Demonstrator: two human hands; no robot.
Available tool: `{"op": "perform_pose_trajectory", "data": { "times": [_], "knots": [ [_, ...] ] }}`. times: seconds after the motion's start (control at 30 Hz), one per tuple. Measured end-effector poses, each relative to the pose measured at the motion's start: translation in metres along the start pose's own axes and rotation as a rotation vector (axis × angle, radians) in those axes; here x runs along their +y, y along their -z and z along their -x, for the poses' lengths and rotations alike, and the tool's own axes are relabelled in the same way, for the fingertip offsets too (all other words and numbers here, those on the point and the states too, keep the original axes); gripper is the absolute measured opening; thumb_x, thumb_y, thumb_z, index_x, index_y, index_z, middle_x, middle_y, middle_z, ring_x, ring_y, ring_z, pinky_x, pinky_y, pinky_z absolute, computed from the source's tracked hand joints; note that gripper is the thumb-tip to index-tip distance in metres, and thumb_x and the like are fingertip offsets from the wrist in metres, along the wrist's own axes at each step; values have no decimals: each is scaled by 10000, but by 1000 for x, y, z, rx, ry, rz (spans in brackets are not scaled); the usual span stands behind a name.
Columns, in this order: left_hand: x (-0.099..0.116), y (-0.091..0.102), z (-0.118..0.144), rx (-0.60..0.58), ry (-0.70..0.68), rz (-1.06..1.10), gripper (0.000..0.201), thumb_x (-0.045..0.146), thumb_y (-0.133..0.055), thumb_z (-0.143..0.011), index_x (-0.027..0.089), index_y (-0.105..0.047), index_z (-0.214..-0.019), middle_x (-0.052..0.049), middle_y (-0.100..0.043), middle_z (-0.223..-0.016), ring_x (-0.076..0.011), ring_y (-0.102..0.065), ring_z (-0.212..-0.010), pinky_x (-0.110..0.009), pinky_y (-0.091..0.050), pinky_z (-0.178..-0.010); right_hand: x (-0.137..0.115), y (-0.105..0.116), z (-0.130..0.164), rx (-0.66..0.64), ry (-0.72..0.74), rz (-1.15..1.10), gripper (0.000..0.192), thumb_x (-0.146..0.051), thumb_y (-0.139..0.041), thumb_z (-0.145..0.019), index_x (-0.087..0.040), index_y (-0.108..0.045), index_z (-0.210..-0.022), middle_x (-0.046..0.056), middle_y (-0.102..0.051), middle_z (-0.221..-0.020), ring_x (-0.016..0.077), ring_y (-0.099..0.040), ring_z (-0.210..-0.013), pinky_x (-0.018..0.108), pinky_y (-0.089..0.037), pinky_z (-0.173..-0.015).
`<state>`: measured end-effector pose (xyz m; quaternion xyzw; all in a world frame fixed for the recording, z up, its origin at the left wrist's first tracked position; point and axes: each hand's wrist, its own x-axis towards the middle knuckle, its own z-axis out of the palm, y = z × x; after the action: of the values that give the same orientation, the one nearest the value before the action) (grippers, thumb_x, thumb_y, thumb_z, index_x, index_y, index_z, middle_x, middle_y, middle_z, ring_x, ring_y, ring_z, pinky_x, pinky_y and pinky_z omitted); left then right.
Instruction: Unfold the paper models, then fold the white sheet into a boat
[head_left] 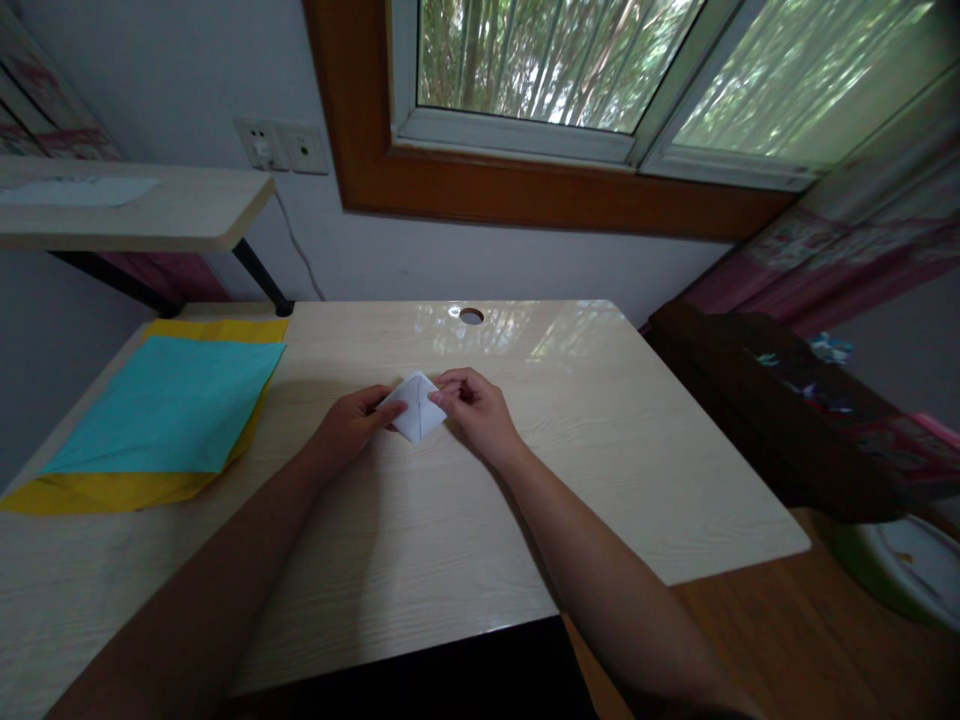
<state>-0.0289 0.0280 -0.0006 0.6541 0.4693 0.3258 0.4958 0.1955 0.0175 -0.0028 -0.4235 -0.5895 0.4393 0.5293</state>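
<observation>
Paper: a small white folded piece (415, 405), diamond-shaped with a crease down its middle, lying on the desk just far of centre, between the two hands.
Left hand: (349, 425) at the paper's left corner, fingers curled, fingertips pinching that edge against the desk.
Right hand: (476, 410) at the paper's right corner, fingers bent, thumb and forefinger gripping the edge; the hand rests on the desk.
Desk: pale wood-grain top (600, 450), glossy, with a round cable hole (471, 316) at the far edge, just beyond the paper.
Sheets: a teal sheet (169, 405) lies on top of a yellow sheet (112, 490) at the left side of the desk, well apart from the hands.
Shelf: a light board (172, 215) on dark legs, far left, above the desk.
Sockets: two wall plates (281, 147) on the far wall, a cable hanging below them.
Window: wood-framed (540, 190), far, with greenery outside.
Right side: a dark piece of furniture (720, 390) beside the desk.
</observation>
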Motion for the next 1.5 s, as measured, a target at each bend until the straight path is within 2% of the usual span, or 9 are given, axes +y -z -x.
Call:
{"op": "perform_pose_trajectory", "data": {
  "times": [0.17, 0.27, 0.5, 0.7, 0.9, 1.03, 1.27, 1.4, 1.5],
  "knots": [
    [3, -1, 2, 41, -22, -41, 441, 605, -637, -866, 192, -769, -947, -17, -745, -840, -202, -662, -781, -272, -496, -724, 1, 0, 0, -77, -12, 23, 337, -461, -752, -843, -231, -706, -1085, 13, -691, -838, 155, -621, -762, 292, -506, -712],
    [4, -1, 2, 14, -58, -118, 422, 585, -611, -890, 193, -767, -866, 0, -715, -787, -179, -626, -752, -255, -459, -698, 0, -1, 1, -119, -26, 23, 359, -475, -725, -866, -224, -714, -1122, 28, -707, -886, 156, -629, -783, 289, -508, -720],
    [4, 0, 3, -63, -73, -166, 442, 569, -583, -909, 181, -734, -759, 17, -619, -677, -149, -533, -657, -246, -400, -617, -8, 0, 2, -134, 45, 147, 257, -456, -696, -900, -208, -764, -907, 38, -723, -876, 159, -630, -785, 287, -485, -710],
    [5, 0, 4, -66, -83, -174, 451, 575, -576, -911, 184, -721, -739, 16, -617, -673, -153, -539, -664, -249, -410, -624, -8, 2, 3, -102, 87, 191, 253, -458, -703, -901, -215, -769, -870, 35, -718, -825, 161, -627, -749, 295, -484, -697],
    [0, 0, 2, -45, -90, -90, 377, 548, -620, -898, 197, -755, -919, -12, -719, -799, -178, -640, -751, -264, -477, -703, -6, 3, 1, 17, 119, 193, 258, -475, -695, -902, -227, -759, -880, 33, -705, -822, 165, -618, -748, 301, -482, -686],
    [-3, -2, 0, 9, -79, -56, 380, 554, -681, -855, 200, -752, -974, -22, -732, -794, -188, -679, -746, -275, -506, -715, -6, 4, 1, 63, 109, 206, 297, -513, -672, -909, -228, -755, -908, 41, -704, -846, 175, -621, -772, 309, -493, -708],
    [-5, -1, -2, 79, -64, -12, 373, 528, -686, -861, 204, -747, -1036, -37, -767, -910, -204, -721, -787, -310, -556, -774, -7, 4, 1, -21, 106, 190, 343, -496, -543, -993, -227, -753, -967, 47, -728, -931, 184, -652, -865, 318, -509, -790],
    [-9, -1, -4, 66, -66, 9, 389, 523, -680, -870, 199, -744, -1076, -54, -774, -978, -226, -734, -884, -349, -564, -864, -2, 1, 1, -83, 52, 152, 297, -474, -633, -943, -247, -727, -1109, 46, -745, -1035, 186, -678, -905, 321, -534, -807],
    [-11, -2, -4, 58, -86, 89, 421, 519, -685, -867, 189, -733, -1124, -80, -761, -1093, -243, -727, -959, -394, -573, -913, 0, 0, 1, -157, 80, 183, 361, -424, -695, -902, -258, -679, -1222, 56, -732, -1160, 205, -683, -1016, 359, -536, -900]
  ]
}}
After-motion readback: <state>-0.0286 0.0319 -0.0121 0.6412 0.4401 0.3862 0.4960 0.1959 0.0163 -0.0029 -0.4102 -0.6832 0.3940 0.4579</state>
